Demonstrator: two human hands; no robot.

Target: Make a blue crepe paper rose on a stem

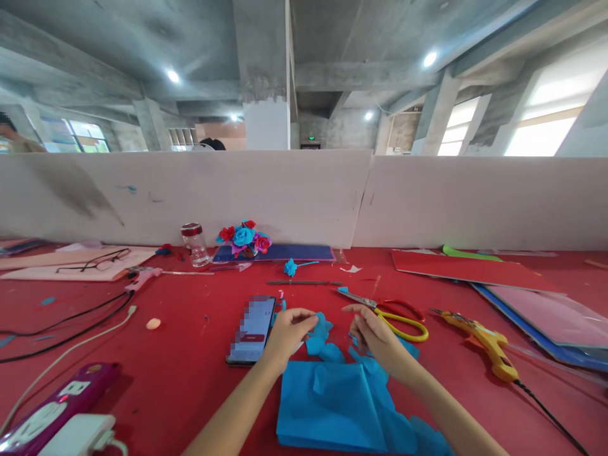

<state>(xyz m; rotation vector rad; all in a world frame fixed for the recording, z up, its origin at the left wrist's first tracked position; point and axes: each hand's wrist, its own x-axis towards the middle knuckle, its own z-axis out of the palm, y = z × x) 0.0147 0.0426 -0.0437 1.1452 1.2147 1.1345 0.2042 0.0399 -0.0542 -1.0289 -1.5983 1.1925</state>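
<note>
My left hand [295, 327] pinches thumb and forefinger together at the edge of a blue paper petal [322, 326]. More blue petals [331, 353] lie just below those fingertips. Across a small gap, my right hand [369, 329] has its forefinger stretched out to the left and its other fingers loosely curled; I see nothing held in it. Under my wrists rests a folded stack of blue crepe paper [332, 405], with loose blue pieces beside it on the right. Scissors [394, 316] with yellow and red handles lie right behind my right hand.
A phone [251, 330] lies left of my left hand. Farther right is a yellow glue gun [479, 339]. Behind are a blue paper flower [291, 267], a thin rod [304, 283], a paper bouquet [244, 237] and a glass jar [194, 246]. A purple power strip [61, 405] sits front left.
</note>
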